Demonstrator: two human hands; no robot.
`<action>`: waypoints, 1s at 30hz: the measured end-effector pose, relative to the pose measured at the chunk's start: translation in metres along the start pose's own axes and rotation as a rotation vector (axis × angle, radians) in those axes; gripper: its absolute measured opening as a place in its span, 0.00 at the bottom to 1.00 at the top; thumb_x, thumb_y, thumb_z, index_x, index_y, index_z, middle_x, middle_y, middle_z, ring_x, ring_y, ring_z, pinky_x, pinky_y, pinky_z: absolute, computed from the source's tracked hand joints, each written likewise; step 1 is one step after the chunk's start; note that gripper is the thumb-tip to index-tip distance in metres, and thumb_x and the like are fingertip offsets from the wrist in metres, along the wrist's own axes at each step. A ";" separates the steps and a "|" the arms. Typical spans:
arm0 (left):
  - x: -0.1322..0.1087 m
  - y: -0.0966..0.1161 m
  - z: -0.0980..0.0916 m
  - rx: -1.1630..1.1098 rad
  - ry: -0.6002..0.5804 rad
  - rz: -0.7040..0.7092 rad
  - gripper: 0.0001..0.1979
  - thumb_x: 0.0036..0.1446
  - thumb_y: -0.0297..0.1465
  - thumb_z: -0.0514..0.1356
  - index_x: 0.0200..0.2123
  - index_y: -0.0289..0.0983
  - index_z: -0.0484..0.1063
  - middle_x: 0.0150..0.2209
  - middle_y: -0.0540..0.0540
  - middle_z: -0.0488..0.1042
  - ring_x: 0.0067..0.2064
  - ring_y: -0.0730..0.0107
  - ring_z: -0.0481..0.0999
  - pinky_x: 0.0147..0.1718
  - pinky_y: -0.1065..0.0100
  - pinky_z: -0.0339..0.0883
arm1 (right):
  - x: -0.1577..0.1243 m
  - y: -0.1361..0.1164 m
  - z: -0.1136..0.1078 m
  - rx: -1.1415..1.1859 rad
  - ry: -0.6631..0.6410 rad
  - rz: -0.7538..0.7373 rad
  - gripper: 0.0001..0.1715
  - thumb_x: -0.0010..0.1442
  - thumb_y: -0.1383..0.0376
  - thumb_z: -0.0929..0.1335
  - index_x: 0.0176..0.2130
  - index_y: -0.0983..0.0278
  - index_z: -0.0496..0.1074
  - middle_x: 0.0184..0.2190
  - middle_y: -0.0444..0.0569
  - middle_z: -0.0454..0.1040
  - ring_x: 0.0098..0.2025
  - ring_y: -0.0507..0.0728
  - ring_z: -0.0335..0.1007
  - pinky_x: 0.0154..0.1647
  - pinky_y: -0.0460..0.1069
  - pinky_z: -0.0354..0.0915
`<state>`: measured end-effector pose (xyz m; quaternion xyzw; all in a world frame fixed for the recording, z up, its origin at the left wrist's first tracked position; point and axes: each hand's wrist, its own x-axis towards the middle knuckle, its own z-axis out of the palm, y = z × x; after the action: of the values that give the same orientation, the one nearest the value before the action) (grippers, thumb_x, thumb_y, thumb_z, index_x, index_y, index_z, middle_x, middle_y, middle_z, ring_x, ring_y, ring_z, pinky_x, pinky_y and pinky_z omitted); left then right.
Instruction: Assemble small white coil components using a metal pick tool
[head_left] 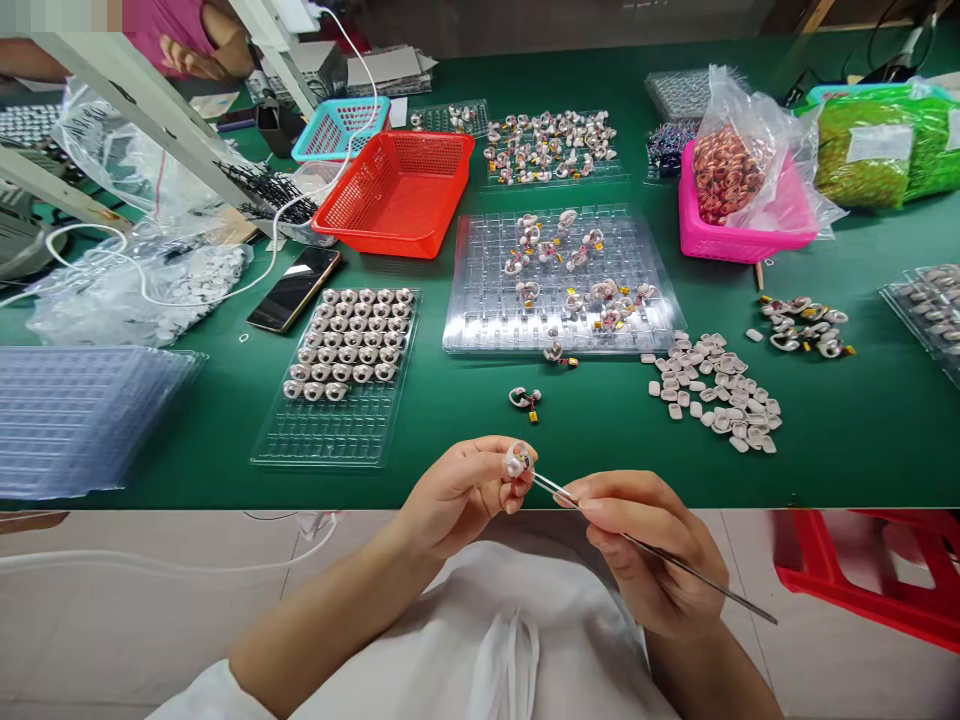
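left hand (469, 490) pinches a shell (516, 460), right hand (652, 545) grips tweezers (552, 487); a slipping tip could scratch the shell.

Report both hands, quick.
Left hand: closed, holding a small white part.
Right hand: closed, holding a thin metal tool.

Passage on table (465, 400) between left parts tray (322, 438) and right heap of white caps (724, 392); small wired part (530, 400) lies inside; near side, left hand (459, 492) and right hand (660, 550) block; far side, transparent tray (480, 300)
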<state>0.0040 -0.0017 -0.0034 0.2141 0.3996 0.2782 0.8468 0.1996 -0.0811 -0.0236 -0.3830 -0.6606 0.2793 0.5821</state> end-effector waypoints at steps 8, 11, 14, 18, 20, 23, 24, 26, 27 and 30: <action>-0.003 -0.002 0.001 -0.071 0.012 -0.016 0.07 0.45 0.28 0.72 0.28 0.30 0.81 0.26 0.47 0.73 0.26 0.77 0.68 0.24 0.76 0.65 | 0.004 -0.001 0.004 -0.099 -0.012 -0.138 0.30 0.63 0.78 0.67 0.61 0.61 0.72 0.47 0.55 0.81 0.45 0.60 0.83 0.39 0.52 0.82; -0.004 -0.003 0.001 -0.096 0.011 -0.018 0.06 0.45 0.27 0.72 0.28 0.30 0.81 0.27 0.47 0.74 0.27 0.77 0.70 0.25 0.77 0.68 | 0.005 -0.003 0.006 -0.118 -0.007 -0.144 0.32 0.62 0.80 0.67 0.62 0.61 0.71 0.47 0.55 0.81 0.45 0.58 0.82 0.40 0.51 0.82; -0.004 -0.004 0.001 -0.122 0.000 -0.027 0.07 0.46 0.28 0.73 0.30 0.30 0.81 0.27 0.47 0.74 0.27 0.76 0.71 0.25 0.77 0.69 | 0.004 -0.003 0.007 -0.136 -0.016 -0.147 0.32 0.64 0.79 0.66 0.63 0.60 0.69 0.47 0.55 0.80 0.46 0.58 0.82 0.38 0.51 0.82; -0.004 -0.004 0.001 -0.153 -0.010 -0.042 0.08 0.47 0.28 0.73 0.30 0.29 0.81 0.26 0.46 0.75 0.27 0.77 0.72 0.25 0.78 0.71 | 0.002 0.001 0.008 -0.162 -0.019 -0.203 0.30 0.66 0.76 0.65 0.65 0.62 0.67 0.46 0.56 0.81 0.47 0.60 0.82 0.40 0.54 0.83; -0.004 -0.004 0.002 -0.167 -0.010 -0.049 0.08 0.48 0.28 0.73 0.31 0.29 0.81 0.27 0.47 0.75 0.27 0.77 0.72 0.25 0.78 0.71 | 0.000 0.003 0.009 -0.169 -0.024 -0.239 0.29 0.66 0.75 0.65 0.65 0.64 0.67 0.46 0.57 0.81 0.48 0.62 0.82 0.44 0.57 0.82; -0.004 -0.004 0.002 -0.179 -0.002 -0.052 0.09 0.49 0.28 0.73 0.32 0.29 0.81 0.27 0.47 0.75 0.28 0.77 0.73 0.26 0.79 0.73 | -0.002 0.006 0.011 -0.169 -0.016 -0.288 0.27 0.66 0.77 0.65 0.63 0.70 0.69 0.46 0.60 0.81 0.49 0.63 0.81 0.49 0.58 0.81; -0.004 -0.004 0.002 -0.180 0.001 -0.051 0.09 0.49 0.28 0.74 0.33 0.29 0.81 0.27 0.47 0.75 0.28 0.77 0.74 0.27 0.79 0.73 | -0.002 0.006 0.012 -0.173 -0.009 -0.295 0.26 0.66 0.77 0.65 0.62 0.70 0.70 0.47 0.60 0.81 0.50 0.63 0.81 0.49 0.58 0.81; -0.004 -0.004 0.002 -0.182 0.007 -0.046 0.10 0.48 0.28 0.74 0.33 0.29 0.81 0.27 0.47 0.75 0.29 0.77 0.75 0.27 0.79 0.74 | -0.003 0.007 0.013 -0.187 0.005 -0.291 0.26 0.66 0.78 0.64 0.61 0.71 0.70 0.47 0.60 0.80 0.51 0.63 0.81 0.49 0.57 0.81; -0.004 -0.004 0.002 -0.182 0.010 -0.043 0.10 0.47 0.28 0.75 0.33 0.29 0.81 0.27 0.47 0.76 0.29 0.77 0.75 0.27 0.79 0.74 | -0.004 0.007 0.014 -0.195 0.008 -0.283 0.26 0.66 0.78 0.64 0.61 0.70 0.70 0.48 0.60 0.80 0.51 0.63 0.80 0.49 0.57 0.81; -0.005 -0.004 0.003 -0.184 0.022 -0.034 0.11 0.47 0.28 0.75 0.33 0.29 0.82 0.28 0.47 0.76 0.28 0.77 0.75 0.27 0.79 0.75 | -0.005 0.005 0.014 -0.214 0.016 -0.263 0.27 0.66 0.78 0.64 0.62 0.69 0.70 0.49 0.59 0.79 0.52 0.62 0.80 0.50 0.57 0.81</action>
<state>0.0052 -0.0079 -0.0009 0.1258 0.3851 0.3017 0.8631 0.1865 -0.0814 -0.0329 -0.3552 -0.7263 0.1255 0.5749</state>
